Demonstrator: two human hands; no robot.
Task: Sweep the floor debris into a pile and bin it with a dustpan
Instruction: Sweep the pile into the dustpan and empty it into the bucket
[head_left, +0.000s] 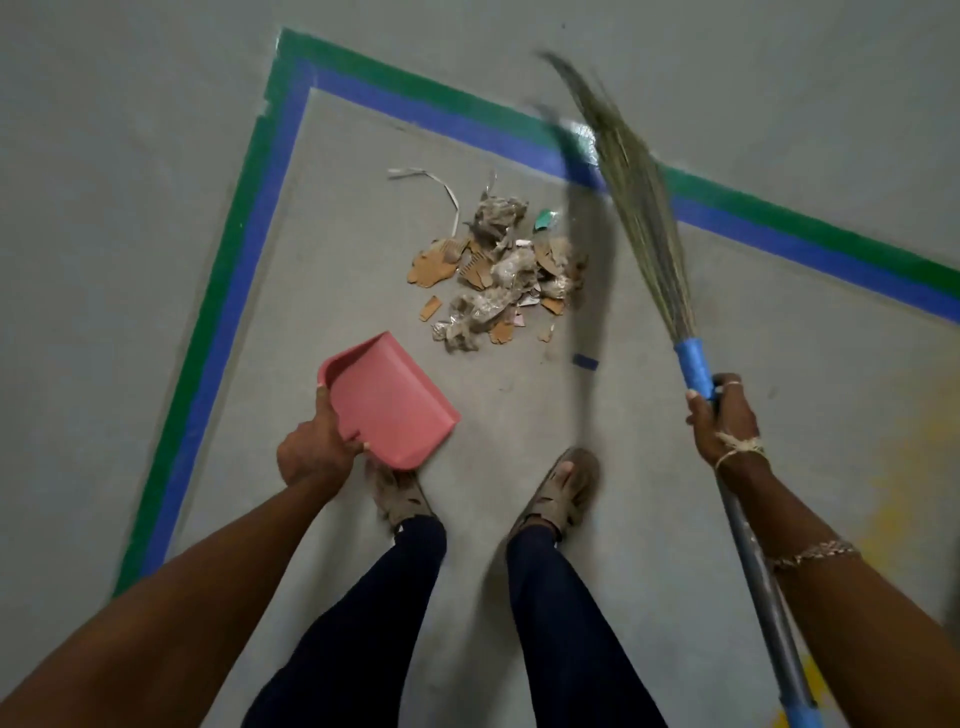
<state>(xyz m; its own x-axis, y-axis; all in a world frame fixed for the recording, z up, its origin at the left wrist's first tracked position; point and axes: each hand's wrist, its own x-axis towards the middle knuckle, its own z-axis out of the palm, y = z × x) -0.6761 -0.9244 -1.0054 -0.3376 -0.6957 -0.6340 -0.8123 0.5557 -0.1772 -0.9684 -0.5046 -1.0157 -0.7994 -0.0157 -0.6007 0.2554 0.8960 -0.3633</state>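
While the person stands on a grey floor (156, 208) looking down, their left hand (314, 449) grips the near edge of a pink dustpan (392, 397), fingers curled round its rim and thumb laid along its side. The dustpan is tilted, its open mouth facing away from the person. Just beyond it lies a pile of debris (506, 270): torn cardboard bits, crumpled clear plastic, a white strip and a small green scrap. The right hand (724, 421) is wrapped round the blue-taped neck of a grass broom (631, 195), whose blurred bristles point up and away, to the right of the pile and not touching it. Its grey handle runs down along the right forearm. Green and blue tape lines (260, 218) frame the swept corner. Two sandalled feet (563, 488) and dark trousers (566, 623) show below.
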